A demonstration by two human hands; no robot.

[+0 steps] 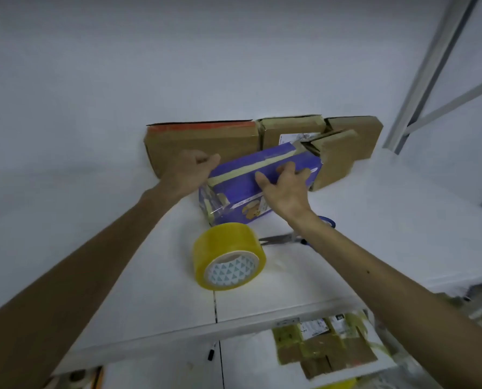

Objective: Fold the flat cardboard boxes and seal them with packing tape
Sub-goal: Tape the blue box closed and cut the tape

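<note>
- At mid-table, the purple box (234, 189) stands folded and closed, with 1 strip of tape (251, 167) along its top seam and over the left end.
- Left hand (189, 169): fingers curled at the box's far-left corner. Can't tell if it grips the corner or only presses the tape end.
- Right hand (284, 189): fingers spread and laid on the top face, pressing, not clasping.
- Step, my read: smoothing the seal on this box, so sealing looks nearly done.
- Tape roll (228, 256) sits just in front of the box. Scissors (279, 238) lie to its right, partly under the right forearm.
- Flat brown cartons (203, 144) lean on the wall behind.
- Next likely calls for setting this box aside and pulling 1 flat carton forward to fold, with the roll in reach.
</note>
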